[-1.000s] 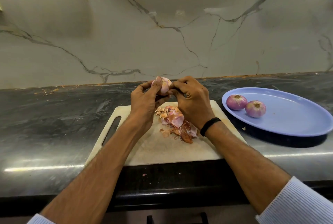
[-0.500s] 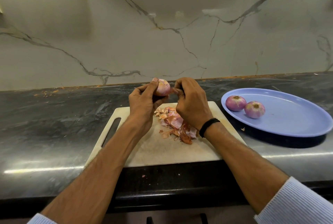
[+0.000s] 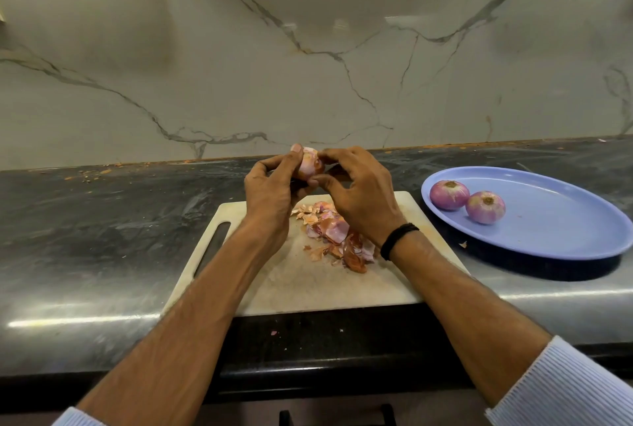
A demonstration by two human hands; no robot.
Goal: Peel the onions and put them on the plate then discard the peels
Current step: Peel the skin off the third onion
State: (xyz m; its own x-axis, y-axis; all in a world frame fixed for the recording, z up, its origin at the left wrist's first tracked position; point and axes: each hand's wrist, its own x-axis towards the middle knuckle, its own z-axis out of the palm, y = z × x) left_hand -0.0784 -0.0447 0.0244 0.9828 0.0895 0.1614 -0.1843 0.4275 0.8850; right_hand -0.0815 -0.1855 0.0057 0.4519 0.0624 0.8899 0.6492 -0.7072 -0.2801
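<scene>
I had the onion [image 3: 310, 163] clamped between both hands above the far edge of the cutting board [image 3: 308, 288], my left hand [image 3: 270, 192] curled round its left side and my right hand [image 3: 359, 199] pinching at its right flank. The plate [image 3: 548, 240] lay well apart to the right, so I judged the right hand nearer for the carry. Two peeled onions [image 3: 449, 195] sat at its left end, and the peels [image 3: 335, 234] lay heaped on the board under my right wrist.

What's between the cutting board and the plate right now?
In the head view, just a narrow strip of counter separates board and plate, with one small peel scrap lying near the plate's rim.
</scene>
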